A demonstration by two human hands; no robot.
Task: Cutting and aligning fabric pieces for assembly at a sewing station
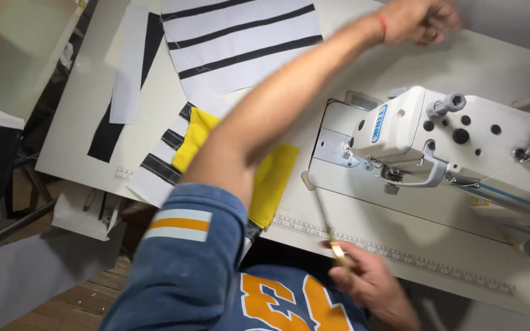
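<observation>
Left hand (421, 21) reaches past the sewing machine (443, 138) to the table's far edge, fingers curled (what they pinch, cannot tell). Right hand (369, 285) at near edge grips scissors (329, 230). Yellow fabric (271, 181) lies under the left forearm.

One view only: head cam, worn high, looked steeply down over wearer's own chest and sleeve. Sat close to bench (400, 220), tilted; sewing machine (455, 138) at frame right, floor showing at lower left. No 2nd view to overlap.
</observation>
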